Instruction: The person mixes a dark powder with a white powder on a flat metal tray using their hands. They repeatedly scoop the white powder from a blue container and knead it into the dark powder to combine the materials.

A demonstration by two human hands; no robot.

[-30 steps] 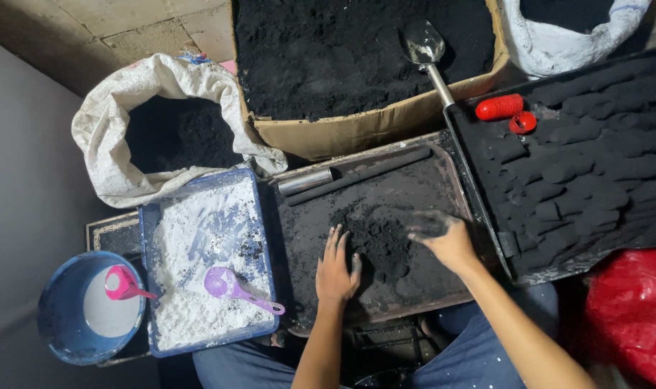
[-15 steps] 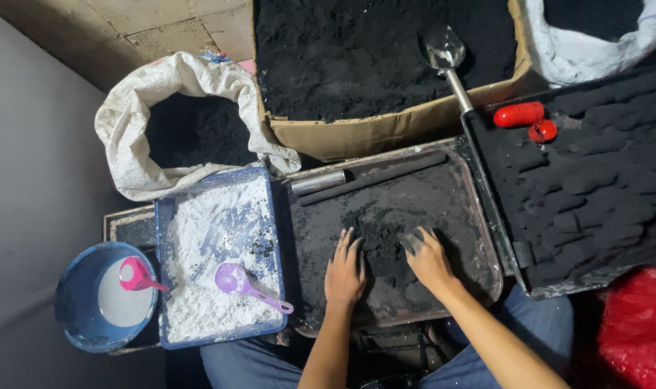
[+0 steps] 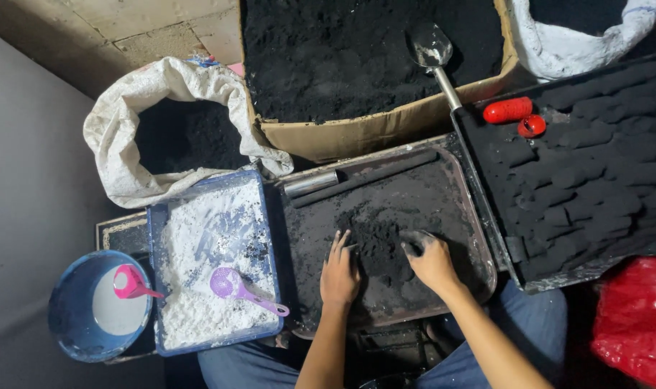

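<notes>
A mound of black powder (image 3: 378, 241) lies on a dark metal tray (image 3: 457, 187) in front of me. My left hand (image 3: 340, 270) rests flat on the mound's left side with its fingers spread. My right hand (image 3: 430, 261) presses the mound's right side, its blackened fingers curled into the powder. A metal tube (image 3: 312, 183) and a long dark rod (image 3: 371, 176) lie along the tray's far edge.
A blue tray of white powder (image 3: 209, 238) with a purple scoop (image 3: 234, 286), and a blue bucket (image 3: 72, 302) with a pink scoop (image 3: 130, 282), stand left. A white sack (image 3: 126, 144), a cardboard box (image 3: 371, 133) holding black powder and a metal scoop (image 3: 432, 50) lie beyond. Black lumps fill a right tray (image 3: 594, 180).
My right hand has drawn in from the tray's right side onto the mound. My left hand has stayed on the mound's left side. The view has shifted a little.
</notes>
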